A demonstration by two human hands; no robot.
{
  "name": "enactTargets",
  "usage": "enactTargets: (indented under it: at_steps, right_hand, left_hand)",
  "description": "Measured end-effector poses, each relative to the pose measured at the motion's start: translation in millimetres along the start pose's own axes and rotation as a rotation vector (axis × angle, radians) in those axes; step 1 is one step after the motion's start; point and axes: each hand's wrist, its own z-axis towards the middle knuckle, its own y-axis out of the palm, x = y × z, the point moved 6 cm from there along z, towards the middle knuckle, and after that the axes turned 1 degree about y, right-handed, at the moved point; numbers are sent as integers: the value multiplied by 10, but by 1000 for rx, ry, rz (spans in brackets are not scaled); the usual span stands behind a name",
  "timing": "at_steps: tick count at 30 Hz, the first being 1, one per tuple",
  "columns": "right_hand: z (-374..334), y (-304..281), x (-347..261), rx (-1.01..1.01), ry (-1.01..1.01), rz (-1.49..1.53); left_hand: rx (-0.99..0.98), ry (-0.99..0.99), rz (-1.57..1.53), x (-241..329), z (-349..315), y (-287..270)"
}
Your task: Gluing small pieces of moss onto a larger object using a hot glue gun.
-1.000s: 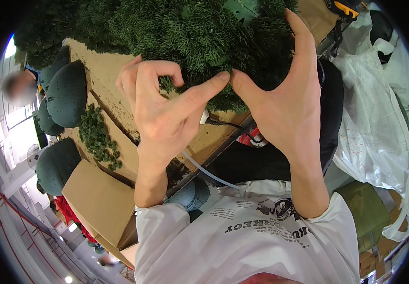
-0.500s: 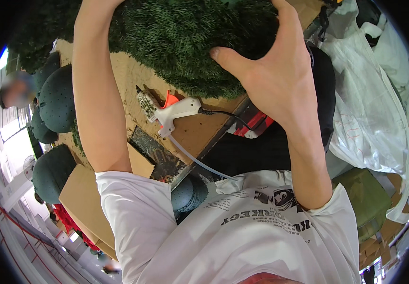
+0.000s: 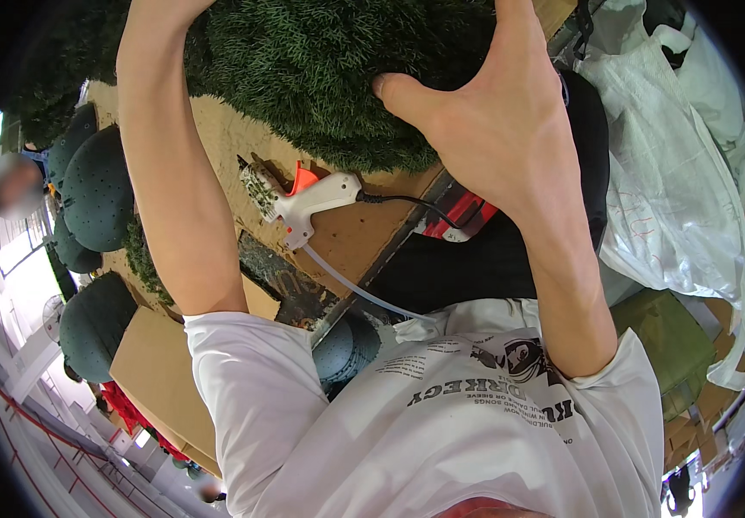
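A large rounded mass of dark green artificial greenery (image 3: 329, 78) fills the top middle, cut off by the upper edge. My right hand (image 3: 484, 129) grips its right side, the thumb stretched across the leaves. The other fingers lie out of view or behind the hand. On the left, my forearm reaches up past the greenery; only the base of my left hand (image 3: 169, 7) shows at the upper edge, with its fingers out of frame. Below the greenery, a white glue gun (image 3: 320, 197) with an orange trigger lies on the cardboard-covered table (image 3: 351, 237), green bits stuck around its nozzle end.
Dark green perforated domes (image 3: 100, 190) stand at the left beside a cardboard box (image 3: 157, 371). A black cable and a clear glue stick trail from the glue gun toward my lap. White woven sacks (image 3: 657, 173) hang at the right, above an olive-green box (image 3: 661, 350).
The whole view has shifted slightly, and my left forearm sits a little farther left. My right thumb stays on the greenery; the glue gun has not visibly moved on the table.
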Motion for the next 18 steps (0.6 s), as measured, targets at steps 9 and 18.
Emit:
enactTargets:
  at_steps: [9,18]
  right_hand:
    - [-3,50,-119,1,116,-3]
    - [-169,-18,166,85,-151,132]
  left_hand:
    - [-27,-8,-71,-104,14,-22]
    - [237,2,-154,60,-125,-107]
